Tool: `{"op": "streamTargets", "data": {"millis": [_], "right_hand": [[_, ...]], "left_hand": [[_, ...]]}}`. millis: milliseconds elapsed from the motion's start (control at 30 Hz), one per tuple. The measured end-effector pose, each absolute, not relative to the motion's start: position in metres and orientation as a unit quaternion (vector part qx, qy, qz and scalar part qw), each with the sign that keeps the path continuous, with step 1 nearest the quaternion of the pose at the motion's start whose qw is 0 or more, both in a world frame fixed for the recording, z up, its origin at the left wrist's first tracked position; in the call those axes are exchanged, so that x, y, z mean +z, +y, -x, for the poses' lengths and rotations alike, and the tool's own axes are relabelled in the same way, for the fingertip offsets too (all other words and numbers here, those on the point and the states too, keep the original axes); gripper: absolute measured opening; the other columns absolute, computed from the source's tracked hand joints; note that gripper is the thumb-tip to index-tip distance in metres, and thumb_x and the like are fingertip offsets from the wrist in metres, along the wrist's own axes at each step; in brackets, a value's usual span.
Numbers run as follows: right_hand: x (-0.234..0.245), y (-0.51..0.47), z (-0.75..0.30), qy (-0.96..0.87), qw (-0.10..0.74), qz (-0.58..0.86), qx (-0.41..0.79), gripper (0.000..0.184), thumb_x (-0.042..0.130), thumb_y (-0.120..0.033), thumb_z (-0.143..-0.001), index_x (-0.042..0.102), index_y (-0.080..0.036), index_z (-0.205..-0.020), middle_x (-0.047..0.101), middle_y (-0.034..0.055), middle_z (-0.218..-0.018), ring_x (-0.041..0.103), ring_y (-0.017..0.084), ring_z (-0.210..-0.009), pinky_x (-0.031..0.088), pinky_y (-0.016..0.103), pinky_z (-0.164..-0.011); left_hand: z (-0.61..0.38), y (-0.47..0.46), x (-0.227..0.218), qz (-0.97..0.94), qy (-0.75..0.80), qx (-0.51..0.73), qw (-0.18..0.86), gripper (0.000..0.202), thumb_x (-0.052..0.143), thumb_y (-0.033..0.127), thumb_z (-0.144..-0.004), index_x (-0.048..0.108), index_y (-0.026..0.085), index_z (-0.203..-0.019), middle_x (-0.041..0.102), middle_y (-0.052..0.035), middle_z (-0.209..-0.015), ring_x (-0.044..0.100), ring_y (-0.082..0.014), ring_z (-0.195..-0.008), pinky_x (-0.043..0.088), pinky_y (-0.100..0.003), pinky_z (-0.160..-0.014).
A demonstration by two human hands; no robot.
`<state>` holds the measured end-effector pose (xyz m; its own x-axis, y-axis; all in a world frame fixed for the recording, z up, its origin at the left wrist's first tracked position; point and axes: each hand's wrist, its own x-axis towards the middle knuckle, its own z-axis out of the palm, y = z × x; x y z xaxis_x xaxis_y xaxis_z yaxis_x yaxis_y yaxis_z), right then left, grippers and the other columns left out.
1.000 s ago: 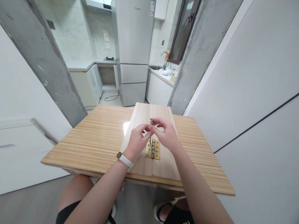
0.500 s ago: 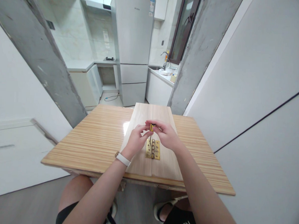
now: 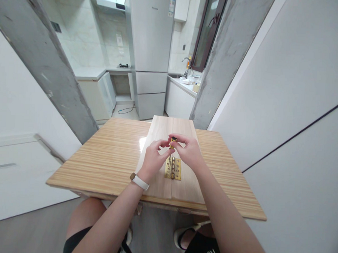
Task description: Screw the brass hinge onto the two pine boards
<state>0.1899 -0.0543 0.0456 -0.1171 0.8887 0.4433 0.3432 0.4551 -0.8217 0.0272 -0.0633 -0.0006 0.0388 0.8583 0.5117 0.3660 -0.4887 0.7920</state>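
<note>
A brass hinge (image 3: 172,169) lies across the seam between two pale wooden boards (image 3: 157,186). Over its left leaf stands a screwdriver (image 3: 173,142) with a yellow and black handle, its shaft pointing down at the upper part of that leaf. My right hand (image 3: 188,152) is closed round the handle from the right. My left hand (image 3: 154,156), with a white-strapped watch (image 3: 139,181) on the wrist, pinches the screwdriver lower down from the left. Whether a screw sits under the tip is too small to tell.
The boards rest on a wood-grain table (image 3: 99,157) with its front edge near my knees. Beyond it stand a grey fridge (image 3: 153,35), a counter (image 3: 92,73) and a sink (image 3: 175,76). White panels (image 3: 295,91) flank the table's right side.
My right hand has shifted slightly to the right and changed its grip at the top of the handle, which now leans a little right. The hinge and boards have not moved.
</note>
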Motion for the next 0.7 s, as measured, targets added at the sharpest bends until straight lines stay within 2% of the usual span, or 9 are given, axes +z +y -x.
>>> {"op": "streamTargets", "data": {"millis": [233, 467, 600, 700], "right_hand": [[0.045, -0.058, -0.187, -0.666, 0.507, 0.459, 0.298, 0.028, 0.078, -0.028, -0.081, 0.082, -0.025, -0.108, 0.082, 0.0052, -0.105, 0.077, 0.027, -0.102, 0.057, 0.043, -0.1], [0.047, -0.06, -0.185, -0.673, 0.511, 0.455, 0.28, 0.024, 0.076, -0.029, -0.083, 0.081, -0.025, -0.106, 0.081, 0.0043, -0.111, 0.074, 0.026, -0.109, 0.055, 0.041, -0.104], [0.051, -0.06, -0.188, -0.692, 0.499, 0.446, 0.27, 0.024, 0.076, -0.027, -0.083, 0.081, -0.025, -0.106, 0.08, 0.0045, -0.111, 0.073, 0.025, -0.11, 0.053, 0.042, -0.104], [0.052, -0.058, -0.19, -0.715, 0.484, 0.423, 0.275, 0.03, 0.075, -0.025, -0.084, 0.079, -0.026, -0.113, 0.079, 0.0051, -0.117, 0.071, 0.025, -0.114, 0.054, 0.044, -0.103]], "left_hand": [[-0.032, -0.065, -0.001, -0.677, 0.457, 0.538, 0.21, 0.024, 0.079, 0.036, -0.086, 0.073, 0.024, -0.105, 0.075, -0.0048, -0.099, 0.068, -0.0199, -0.091, 0.051, -0.033, -0.077], [-0.038, -0.069, 0.002, -0.672, 0.473, 0.542, 0.174, 0.016, 0.073, 0.038, -0.091, 0.073, 0.023, -0.097, 0.074, -0.0035, -0.089, 0.067, -0.019, -0.085, 0.051, -0.032, -0.075], [-0.038, -0.069, 0.002, -0.689, 0.464, 0.534, 0.159, 0.011, 0.069, 0.032, -0.094, 0.072, 0.022, -0.098, 0.074, -0.0044, -0.092, 0.066, -0.0198, -0.088, 0.05, -0.033, -0.077], [-0.035, -0.069, 0.003, -0.699, 0.455, 0.528, 0.159, 0.012, 0.067, 0.031, -0.095, 0.071, 0.022, -0.102, 0.073, -0.0054, -0.097, 0.066, -0.0206, -0.091, 0.05, -0.034, -0.08]]}}
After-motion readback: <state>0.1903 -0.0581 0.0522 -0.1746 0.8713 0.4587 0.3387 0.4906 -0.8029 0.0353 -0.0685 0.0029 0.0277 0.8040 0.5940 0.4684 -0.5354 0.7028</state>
